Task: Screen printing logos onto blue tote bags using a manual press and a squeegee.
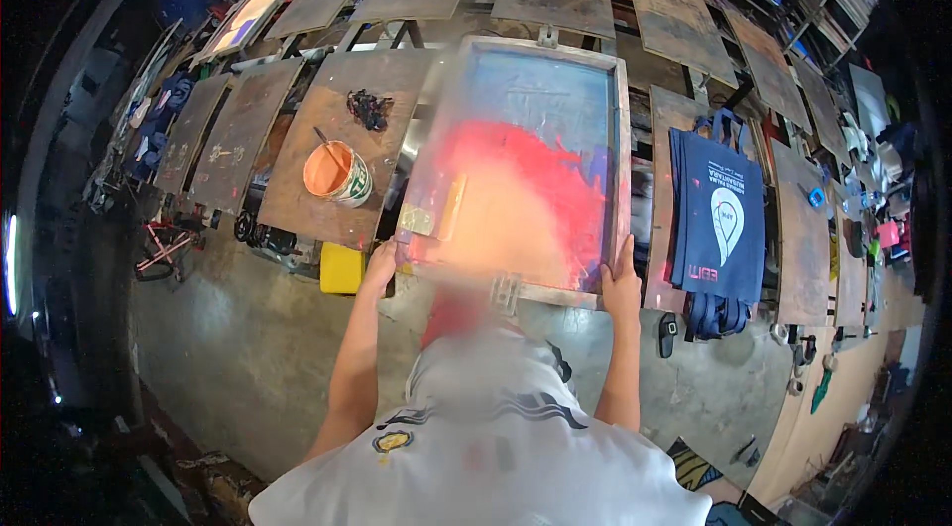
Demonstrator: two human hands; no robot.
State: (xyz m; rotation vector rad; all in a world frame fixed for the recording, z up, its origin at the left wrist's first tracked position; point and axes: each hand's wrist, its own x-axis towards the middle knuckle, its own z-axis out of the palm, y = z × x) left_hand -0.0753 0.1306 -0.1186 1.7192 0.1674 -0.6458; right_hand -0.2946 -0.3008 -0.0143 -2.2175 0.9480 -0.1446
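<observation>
Left hand (pixel 380 270): is gripping screen (pixel 555 95), near left corner.
Right hand (pixel 622 286): is gripping its right side.
Bucket (pixel 354 187): is standing left.

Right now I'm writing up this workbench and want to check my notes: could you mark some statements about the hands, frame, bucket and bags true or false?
1. The right hand is at the right side of the frame. True.
2. The bucket stands right of the frame. False: it stands left of it.
3. The bags are dark blue. True.
4. The left hand holds the bucket. False: it is at the frame's lower left corner.
</observation>
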